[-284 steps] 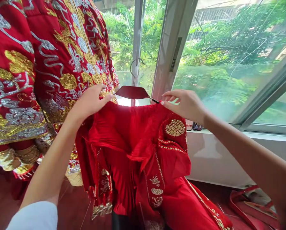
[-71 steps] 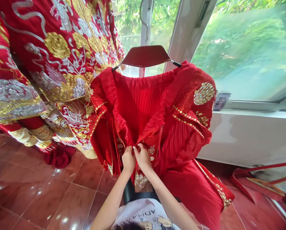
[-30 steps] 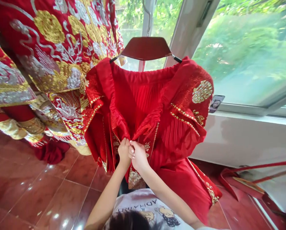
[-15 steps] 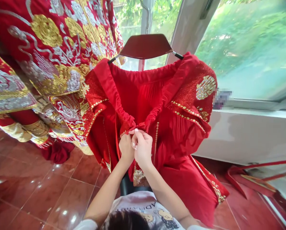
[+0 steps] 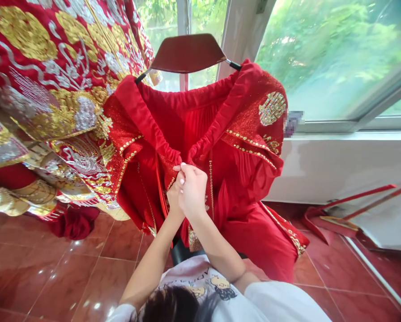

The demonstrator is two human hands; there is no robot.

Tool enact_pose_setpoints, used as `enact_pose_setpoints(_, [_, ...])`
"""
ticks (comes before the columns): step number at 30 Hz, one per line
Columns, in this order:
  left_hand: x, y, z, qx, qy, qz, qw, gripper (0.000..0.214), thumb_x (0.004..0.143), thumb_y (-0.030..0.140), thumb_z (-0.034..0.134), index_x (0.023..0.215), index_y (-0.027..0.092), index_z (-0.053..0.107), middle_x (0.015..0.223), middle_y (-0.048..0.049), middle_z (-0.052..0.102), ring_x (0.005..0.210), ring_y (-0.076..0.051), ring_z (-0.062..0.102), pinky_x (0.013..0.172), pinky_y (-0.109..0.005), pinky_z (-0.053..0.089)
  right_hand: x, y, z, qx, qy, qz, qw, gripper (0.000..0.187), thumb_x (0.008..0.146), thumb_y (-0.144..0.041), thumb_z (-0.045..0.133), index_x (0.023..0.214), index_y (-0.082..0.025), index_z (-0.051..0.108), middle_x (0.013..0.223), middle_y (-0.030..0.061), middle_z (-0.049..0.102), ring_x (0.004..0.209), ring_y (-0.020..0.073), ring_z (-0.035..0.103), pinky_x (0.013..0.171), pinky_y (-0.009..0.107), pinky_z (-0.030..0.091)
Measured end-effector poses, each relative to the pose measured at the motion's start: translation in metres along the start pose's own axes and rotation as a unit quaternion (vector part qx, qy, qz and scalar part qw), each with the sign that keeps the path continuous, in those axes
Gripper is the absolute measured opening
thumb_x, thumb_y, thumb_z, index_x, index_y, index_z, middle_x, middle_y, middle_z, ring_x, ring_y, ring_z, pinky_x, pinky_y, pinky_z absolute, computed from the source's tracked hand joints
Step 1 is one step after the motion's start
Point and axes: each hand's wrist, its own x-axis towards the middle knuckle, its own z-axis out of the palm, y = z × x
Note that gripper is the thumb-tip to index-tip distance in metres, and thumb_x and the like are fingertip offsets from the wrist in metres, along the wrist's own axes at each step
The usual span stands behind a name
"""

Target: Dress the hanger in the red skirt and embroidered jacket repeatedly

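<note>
A red pleated skirt (image 5: 241, 179) with gold embroidery hangs by its waistband from a dark red hanger (image 5: 187, 52) in front of the window. Both my hands meet at the front of the waistband (image 5: 153, 129), where its two gathered ends come together. My right hand (image 5: 193, 190) is closed, pinching the red cloth there. My left hand (image 5: 172, 197) sits just behind it, mostly hidden, fingers closed on the same spot of fabric.
A heavily embroidered red, gold and silver jacket (image 5: 53, 80) hangs close on the left, touching the skirt. White wall and window sill (image 5: 348, 138) lie to the right. A red bag or box (image 5: 334, 214) lies on the red tiled floor (image 5: 53, 277).
My hands have risen along the skirt front, bringing the two waistband ends closer together. The view has shifted slightly to the right and down.
</note>
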Motion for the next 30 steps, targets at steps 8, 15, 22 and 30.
enact_pose_setpoints(8, [-0.004,0.038,-0.049,0.04,0.018,0.004,0.999,0.029,0.092,0.034,0.045,0.092,0.014,0.065,0.075,-0.0057,0.067,0.062,-0.014,0.059,0.06,-0.024,0.042,0.009,-0.012,-0.042,-0.32,0.032,-0.246,0.914,0.023,0.081,-0.035,0.059,0.071,-0.015,0.065,0.051,-0.0034,0.051,0.048,0.0079,0.044,0.05,0.022,0.036])
enact_pose_setpoints(15, [0.023,0.066,-0.066,0.065,0.17,0.084,0.98,0.033,0.09,0.043,0.05,0.089,0.014,0.067,0.068,0.0001,0.06,0.059,-0.01,0.053,0.056,-0.02,0.036,0.029,-0.013,-0.055,-0.355,-0.031,-0.258,0.898,0.035,0.085,-0.036,0.056,0.058,-0.015,0.061,0.049,-0.0034,0.046,0.047,0.007,0.037,0.046,0.022,0.03])
enact_pose_setpoints(22, [0.046,0.074,-0.062,0.083,0.129,0.064,0.986,0.035,0.094,0.04,0.045,0.077,0.016,0.066,0.068,-0.0004,0.062,0.059,-0.01,0.053,0.056,-0.021,0.031,0.022,-0.012,-0.071,-0.383,-0.116,-0.337,0.852,0.027,0.088,-0.031,0.052,0.093,-0.019,0.075,0.06,0.0003,0.06,0.051,0.0106,0.048,0.053,0.025,0.041])
enact_pose_setpoints(30, [0.052,0.075,-0.059,0.125,0.078,0.034,0.988,0.033,0.093,0.038,0.049,0.072,0.017,0.066,0.067,-0.0008,0.064,0.06,-0.012,0.055,0.056,-0.024,0.029,0.026,-0.006,-0.077,-0.351,-0.048,-0.284,0.891,0.03,0.086,-0.031,0.055,0.106,-0.018,0.073,0.059,-0.0014,0.06,0.047,0.0085,0.044,0.049,0.023,0.04])
